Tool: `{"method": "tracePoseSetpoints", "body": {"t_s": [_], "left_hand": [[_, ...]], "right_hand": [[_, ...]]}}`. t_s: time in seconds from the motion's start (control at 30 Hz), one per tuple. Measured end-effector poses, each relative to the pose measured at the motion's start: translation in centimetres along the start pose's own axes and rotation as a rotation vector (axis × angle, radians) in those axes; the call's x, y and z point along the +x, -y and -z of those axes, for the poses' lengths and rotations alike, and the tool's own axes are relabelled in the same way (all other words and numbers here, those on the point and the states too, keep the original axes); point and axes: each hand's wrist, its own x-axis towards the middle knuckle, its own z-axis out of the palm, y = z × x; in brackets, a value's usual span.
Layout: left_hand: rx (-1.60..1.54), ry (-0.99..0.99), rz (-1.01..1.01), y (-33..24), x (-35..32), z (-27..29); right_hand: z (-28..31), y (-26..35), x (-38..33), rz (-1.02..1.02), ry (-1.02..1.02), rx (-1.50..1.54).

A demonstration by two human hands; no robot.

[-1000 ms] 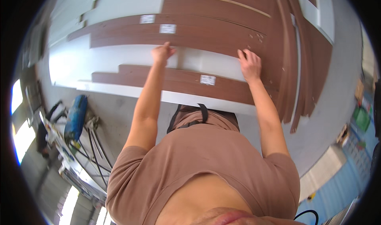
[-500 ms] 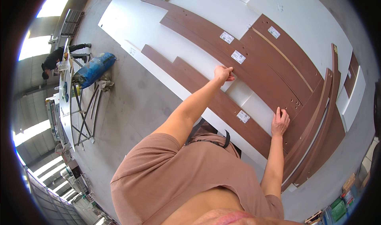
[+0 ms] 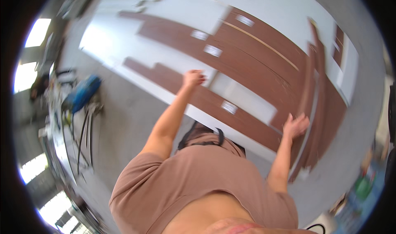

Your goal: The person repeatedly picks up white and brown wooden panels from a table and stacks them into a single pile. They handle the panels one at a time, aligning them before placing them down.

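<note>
Loosely curled, my left hand (image 3: 194, 78) is over the white board just off the near edge of a long dark brown panel (image 3: 243, 69); nothing shows in its fingers. My right hand (image 3: 295, 126), fingers apart, is over the brown boards at the right, beside curved brown strips (image 3: 319, 98). Whether it touches a board I cannot tell. A narrower brown panel (image 3: 165, 75) lies nearer me, bearing a white label (image 3: 229, 107). Two more labels, one of them a white sticker (image 3: 213, 50), mark the long panel. Motion blurs the picture.
Under the brown pieces is a large white board (image 3: 103, 40). Another brown panel (image 3: 264, 31) with a pale strip lies farther off. To the left are a blue sack (image 3: 86, 94) and a cluttered workbench with a person beside it. Green and blue items (image 3: 363, 188) sit at lower right.
The whole view has shifted, with the boards now farther left and up. My left hand has come away from the long panel's edge. My right hand has moved right, toward the curved strips.
</note>
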Motion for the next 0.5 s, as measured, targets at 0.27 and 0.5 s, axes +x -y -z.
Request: {"method": "tracePoseSetpoints", "body": {"t_s": [0.27,0.5], "left_hand": [[0.072,0.100,0.127,5.9,-8.7,-2.0],[0.173,0.257,0.068,8.3,-12.1,-7.9]], "right_hand": [[-1.2,-6.6,-1.3,-0.150,0.110,0.036],[-2.1,-8.7,-0.5,-0.129,0.127,0.161]]}}
